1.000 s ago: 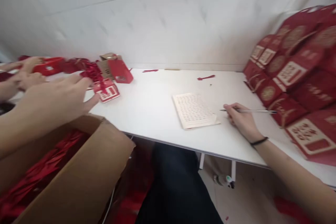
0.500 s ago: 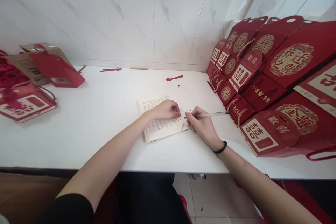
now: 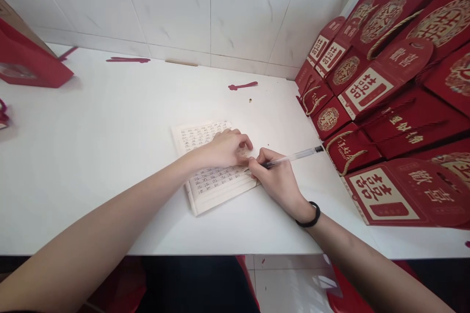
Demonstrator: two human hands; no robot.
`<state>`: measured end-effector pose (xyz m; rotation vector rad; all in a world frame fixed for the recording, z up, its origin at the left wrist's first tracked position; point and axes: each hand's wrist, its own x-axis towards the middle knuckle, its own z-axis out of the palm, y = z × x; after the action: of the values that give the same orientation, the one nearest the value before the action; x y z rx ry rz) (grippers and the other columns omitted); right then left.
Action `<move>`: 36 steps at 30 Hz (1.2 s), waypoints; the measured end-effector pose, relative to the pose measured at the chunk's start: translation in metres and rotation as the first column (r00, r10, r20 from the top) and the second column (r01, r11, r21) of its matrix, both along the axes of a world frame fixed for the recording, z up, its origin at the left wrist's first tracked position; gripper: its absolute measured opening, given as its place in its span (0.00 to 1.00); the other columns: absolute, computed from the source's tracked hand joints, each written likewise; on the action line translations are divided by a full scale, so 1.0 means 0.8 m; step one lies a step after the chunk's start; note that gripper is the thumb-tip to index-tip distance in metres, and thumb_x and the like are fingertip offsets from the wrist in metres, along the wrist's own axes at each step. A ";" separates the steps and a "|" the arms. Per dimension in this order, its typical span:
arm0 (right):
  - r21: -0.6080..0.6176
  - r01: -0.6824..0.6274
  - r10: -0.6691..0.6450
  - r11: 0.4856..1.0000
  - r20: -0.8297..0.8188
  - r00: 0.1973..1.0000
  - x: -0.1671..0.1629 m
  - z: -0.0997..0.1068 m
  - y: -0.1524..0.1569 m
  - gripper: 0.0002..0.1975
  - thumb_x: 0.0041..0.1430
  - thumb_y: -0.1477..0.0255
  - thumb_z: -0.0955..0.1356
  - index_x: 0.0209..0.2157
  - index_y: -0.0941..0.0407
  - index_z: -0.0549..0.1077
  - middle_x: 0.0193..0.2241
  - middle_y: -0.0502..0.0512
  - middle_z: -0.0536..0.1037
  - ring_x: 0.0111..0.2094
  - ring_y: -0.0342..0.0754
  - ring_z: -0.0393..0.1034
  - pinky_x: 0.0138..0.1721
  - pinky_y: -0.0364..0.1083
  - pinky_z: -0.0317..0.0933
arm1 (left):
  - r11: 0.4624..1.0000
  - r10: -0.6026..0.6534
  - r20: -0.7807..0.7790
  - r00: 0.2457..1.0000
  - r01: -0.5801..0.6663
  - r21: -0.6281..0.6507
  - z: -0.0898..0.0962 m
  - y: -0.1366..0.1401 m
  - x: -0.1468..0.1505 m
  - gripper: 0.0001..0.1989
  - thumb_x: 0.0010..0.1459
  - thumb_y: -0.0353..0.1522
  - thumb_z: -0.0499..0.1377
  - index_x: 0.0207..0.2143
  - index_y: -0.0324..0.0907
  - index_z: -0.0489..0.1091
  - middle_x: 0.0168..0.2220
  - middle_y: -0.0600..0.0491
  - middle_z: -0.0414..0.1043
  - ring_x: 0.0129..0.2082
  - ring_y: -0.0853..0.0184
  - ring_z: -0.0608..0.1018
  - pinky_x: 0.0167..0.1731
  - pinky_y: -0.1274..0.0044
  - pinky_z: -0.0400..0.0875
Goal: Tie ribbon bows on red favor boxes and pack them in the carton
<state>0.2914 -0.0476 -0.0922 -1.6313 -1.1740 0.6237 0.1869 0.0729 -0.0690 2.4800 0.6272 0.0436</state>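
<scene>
An open notebook [image 3: 216,199] with rows of handwritten characters lies tilted on the white table [image 3: 121,107]. My left hand [image 3: 227,149] rests across its middle, covering part of the writing; its fingers are loosely bent, with a gap between thumb and forefinger. Between the fingertips of my right hand [image 3: 281,181] is a clear-barrelled pen [image 3: 299,155] with a dark end. The pen's tip is at the right part of a lower written row, close to my left thumb. The page's lower right corner sits under or beside my right hand, partly hidden.
Red gift boxes [image 3: 370,93] with gold and white prints and rope handles are stacked along the right side. At the left edge stands a red bag [image 3: 33,58]. Red cord pieces [image 3: 242,86] and a thin tan strip [image 3: 181,63] lie near the tiled wall [image 3: 176,5].
The view has come closer to the table. My right hand and the pen have shifted left on the page, nearer my left hand, which stays on the notebook.
</scene>
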 end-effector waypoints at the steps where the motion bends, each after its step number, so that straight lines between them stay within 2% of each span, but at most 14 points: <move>1: -0.002 -0.006 0.006 1.000 0.008 1.000 0.000 -0.001 0.000 0.13 0.48 0.72 0.63 0.16 0.56 0.54 0.13 0.44 0.61 0.18 0.40 0.54 0.20 0.40 0.48 | 1.000 0.000 0.002 1.000 0.000 0.000 0.000 0.000 0.000 0.15 0.50 0.38 0.58 0.41 0.45 0.69 0.41 0.51 0.67 0.47 0.59 0.66 0.45 0.70 0.61; 9: -0.041 -0.042 0.045 0.998 0.083 0.995 0.002 -0.003 -0.002 0.13 0.49 0.71 0.63 0.16 0.56 0.54 0.13 0.43 0.58 0.18 0.39 0.50 0.20 0.41 0.45 | 1.000 0.012 -0.020 1.000 -0.012 0.002 0.002 -0.002 0.001 0.14 0.49 0.35 0.58 0.41 0.45 0.69 0.41 0.51 0.67 0.47 0.60 0.66 0.46 0.71 0.61; 14: -0.033 -0.060 0.062 0.998 0.065 0.996 0.002 -0.003 -0.001 0.13 0.49 0.70 0.63 0.17 0.56 0.54 0.13 0.44 0.57 0.18 0.39 0.50 0.20 0.40 0.45 | 1.000 0.016 -0.018 1.000 -0.016 -0.001 0.003 -0.003 0.001 0.14 0.49 0.34 0.58 0.41 0.45 0.69 0.41 0.51 0.67 0.47 0.60 0.66 0.46 0.71 0.61; 27: -0.031 -0.017 0.021 0.999 0.125 0.992 0.002 -0.002 -0.001 0.14 0.48 0.70 0.63 0.16 0.55 0.52 0.13 0.44 0.54 0.18 0.39 0.47 0.20 0.41 0.43 | 1.000 0.015 -0.005 1.000 -0.015 -0.016 0.000 -0.002 0.001 0.15 0.50 0.38 0.59 0.41 0.46 0.69 0.41 0.51 0.66 0.46 0.59 0.65 0.45 0.71 0.60; 32: -0.051 0.012 -0.008 0.999 0.085 0.996 0.002 -0.001 -0.001 0.14 0.48 0.70 0.63 0.16 0.55 0.52 0.13 0.44 0.55 0.18 0.40 0.49 0.20 0.41 0.44 | 1.000 0.020 0.000 1.000 -0.020 -0.023 -0.002 -0.001 0.000 0.14 0.49 0.37 0.59 0.40 0.46 0.69 0.40 0.52 0.66 0.46 0.59 0.65 0.46 0.71 0.60; 36: -0.040 0.019 -0.014 0.999 0.124 0.992 0.002 -0.001 -0.001 0.14 0.46 0.71 0.62 0.16 0.55 0.51 0.13 0.44 0.52 0.18 0.39 0.46 0.19 0.40 0.42 | 1.000 0.016 0.007 1.000 -0.016 -0.019 -0.003 -0.001 0.000 0.14 0.49 0.36 0.59 0.40 0.46 0.69 0.40 0.52 0.66 0.46 0.60 0.66 0.45 0.70 0.60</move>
<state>0.2930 -0.0482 -0.0929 -1.7332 -1.2427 0.5460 0.1873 0.0722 -0.0714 2.4554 0.6419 0.0522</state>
